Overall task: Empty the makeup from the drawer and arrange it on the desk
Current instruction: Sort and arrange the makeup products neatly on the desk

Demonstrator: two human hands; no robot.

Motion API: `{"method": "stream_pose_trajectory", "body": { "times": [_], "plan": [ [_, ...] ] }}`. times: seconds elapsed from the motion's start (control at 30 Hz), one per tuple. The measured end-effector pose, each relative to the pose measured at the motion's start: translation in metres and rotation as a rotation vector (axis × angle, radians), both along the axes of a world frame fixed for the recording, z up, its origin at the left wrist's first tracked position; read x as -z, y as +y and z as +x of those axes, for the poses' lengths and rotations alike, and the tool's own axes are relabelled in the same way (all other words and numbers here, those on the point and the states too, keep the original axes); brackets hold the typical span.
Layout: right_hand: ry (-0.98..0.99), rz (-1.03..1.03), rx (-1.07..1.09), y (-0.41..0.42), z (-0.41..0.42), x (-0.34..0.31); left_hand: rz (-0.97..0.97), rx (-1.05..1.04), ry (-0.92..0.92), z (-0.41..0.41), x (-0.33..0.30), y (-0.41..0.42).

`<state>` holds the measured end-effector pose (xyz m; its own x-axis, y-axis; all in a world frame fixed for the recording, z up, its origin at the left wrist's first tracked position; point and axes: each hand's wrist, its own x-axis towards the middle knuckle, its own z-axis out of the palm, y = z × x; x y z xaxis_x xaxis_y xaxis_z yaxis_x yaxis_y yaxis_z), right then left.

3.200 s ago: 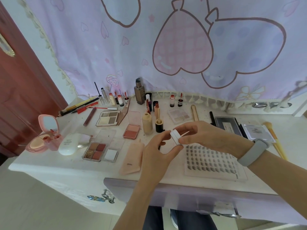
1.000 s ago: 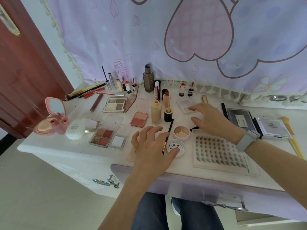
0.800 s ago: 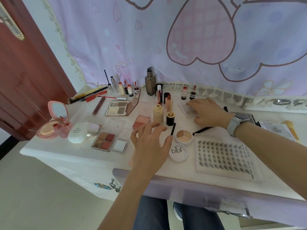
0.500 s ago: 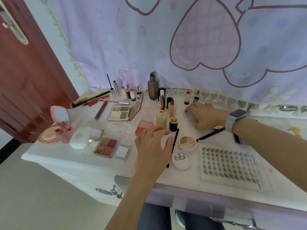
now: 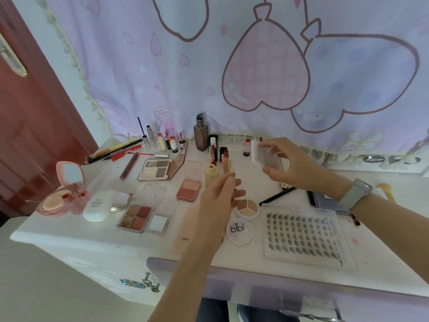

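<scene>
Palette (image 5: pixel 267 156), small, flat and clear-cased with pale, blurred contents, is held above the back of the desk (image 5: pixel 69 231), tilted with one white edge toward the curtain (image 5: pixel 255 66). Right hand (image 5: pixel 292 163) grips it, fingers curled over its upper edge and thumb beneath; the wrist carries a grey watch (image 5: pixel 355 194). Left hand (image 5: pixel 220 194) hangs above the desk's middle, fingers loosely bent with tips toward the palette, grasping nothing that can be made out, apart from the palette. Below the hands lie an open round pot (image 5: pixel 247 209) with three cream shades, and its white lid (image 5: pixel 239 230) just in front, printed side up. To the right sits a clear lash tray (image 5: pixel 304 238). To the left lie a blush compact (image 5: pixel 188 191), a four-pan palette (image 5: pixel 137 218) and a grey-toned palette (image 5: pixel 156 169), all open. A brown bottle (image 5: pixel 201 135) stands upright at the back beside smaller tubes. A pink mirror compact (image 5: pixel 62 194) is open at far left.
</scene>
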<state>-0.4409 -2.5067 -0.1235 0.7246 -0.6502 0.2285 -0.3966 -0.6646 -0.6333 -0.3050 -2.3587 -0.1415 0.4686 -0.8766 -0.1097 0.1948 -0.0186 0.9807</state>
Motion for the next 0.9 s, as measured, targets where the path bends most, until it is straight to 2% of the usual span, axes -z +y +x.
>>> {"method": "stream_pose_trajectory", "body": {
  "times": [0.07,0.13,0.27,0.4,0.47,0.67,0.9],
  "plan": [
    [-0.029,0.01,-0.035,0.018,-0.01,-0.006,0.004,0.065,0.284,-0.006,-0.006,-0.008],
    [-0.022,0.012,-0.079,0.036,-0.016,-0.008,-0.012,0.171,0.47,-0.014,-0.009,-0.013],
    [-0.004,0.004,-0.119,0.055,-0.025,-0.003,-0.084,0.351,0.515,-0.024,-0.006,-0.012],
    [-0.014,0.024,-0.074,0.058,-0.031,0.0,-0.124,0.362,0.662,-0.033,-0.004,-0.012],
    [-0.004,0.009,-0.052,0.058,-0.033,0.002,-0.147,0.3,0.66,-0.036,-0.003,-0.015],
    [0.044,-0.087,-0.097,0.06,-0.034,-0.004,-0.135,0.255,0.466,-0.04,-0.001,-0.021],
    [0.131,-0.118,-0.06,0.064,-0.027,-0.003,-0.09,0.25,0.468,-0.039,0.0,-0.025]
  ]
}}
